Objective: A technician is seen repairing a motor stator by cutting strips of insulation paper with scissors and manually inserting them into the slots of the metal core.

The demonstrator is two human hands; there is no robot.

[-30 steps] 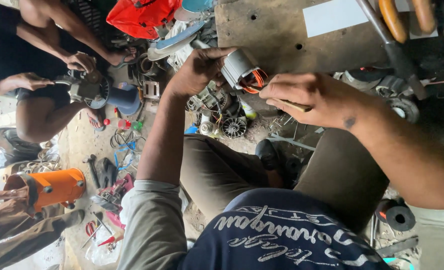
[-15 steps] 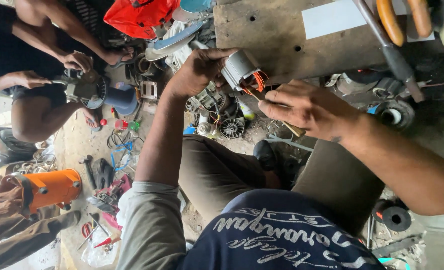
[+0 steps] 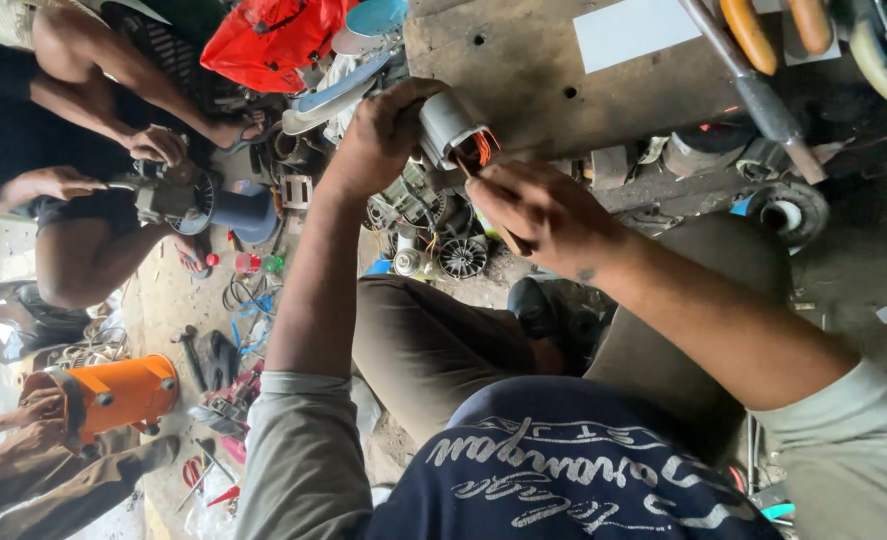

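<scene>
The left hand (image 3: 379, 135) grips a small grey motor stator (image 3: 451, 127) (copper-orange windings showing at its open end) just in front of the rusty table (image 3: 554, 60), while the right hand (image 3: 544, 205), closed around a thin wooden-handled tool (image 3: 509, 238), touches those windings.

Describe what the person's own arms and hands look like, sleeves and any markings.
Both forearms are bare. Each upper arm wears a short pale grey-green sleeve joined to a dark navy shirt front with white lettering. The left hand and right hand are ungloved, with no rings or watch visible. A small dark mark sits near the right wrist.
</scene>
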